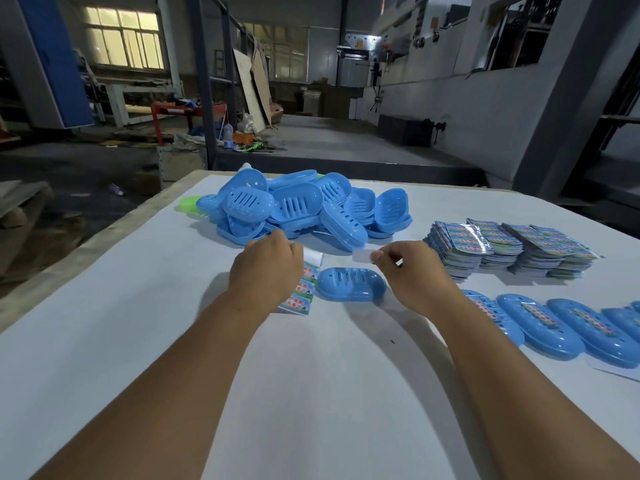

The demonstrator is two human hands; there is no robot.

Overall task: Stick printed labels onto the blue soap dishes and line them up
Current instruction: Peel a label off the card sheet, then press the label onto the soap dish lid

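Head view: a lone soap dish (351, 284) lies on the white tabletop (311, 393). Left hand (266, 268), just left of it, pinches a label (303, 289). Right hand (412, 271), just right, pinches a backing strip (363, 256). Behind it lies a dish pile (298, 206).

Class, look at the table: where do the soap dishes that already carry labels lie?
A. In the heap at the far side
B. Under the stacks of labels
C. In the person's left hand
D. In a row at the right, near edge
D: the labelled soap dishes lie in a row at the right, nearer than the stacks of labels; the heap carries none.
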